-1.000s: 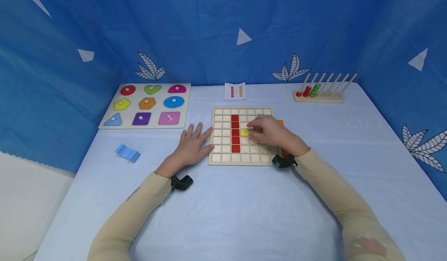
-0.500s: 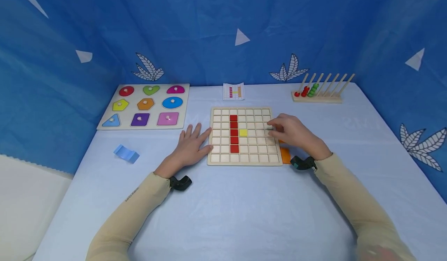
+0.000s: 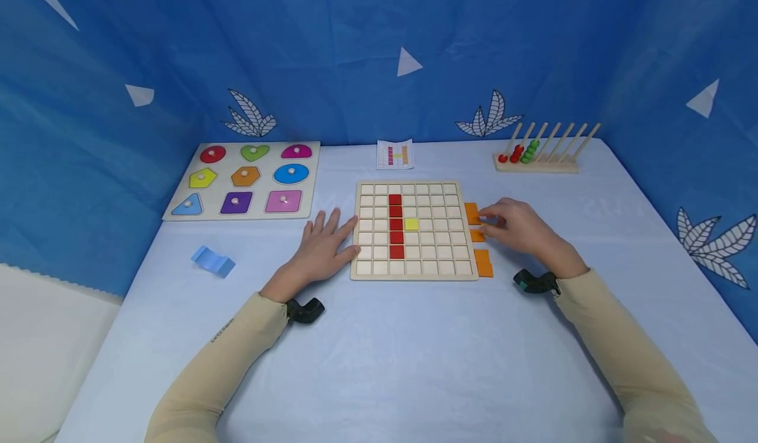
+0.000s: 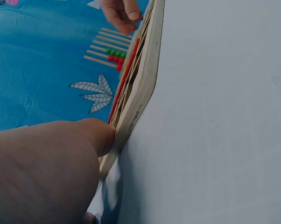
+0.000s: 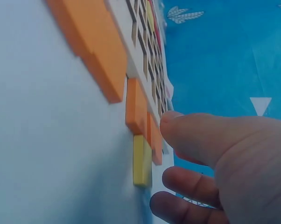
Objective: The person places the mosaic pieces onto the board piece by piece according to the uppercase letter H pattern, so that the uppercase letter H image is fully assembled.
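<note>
My left hand (image 3: 320,253) lies flat, thumb touching the board (image 3: 428,252). My right hand (image 3: 524,229) has its fingers apart, holding nothing, near a yellow block (image 5: 142,161) and orange blocks (image 3: 483,263) by the board's right edge, toward the tabletop's (image 3: 414,357) back. I should pinch just one, by its sides.

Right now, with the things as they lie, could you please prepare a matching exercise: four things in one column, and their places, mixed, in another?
Things:
1. red tiles
2. orange tiles
3. left hand
4. bead rack

Places:
A. at the left edge of the grid board
B. at the back of the table
C. in one straight line on the board
D. beside the board's right edge

Pairs: 1-C, 2-D, 3-A, 4-B
</note>
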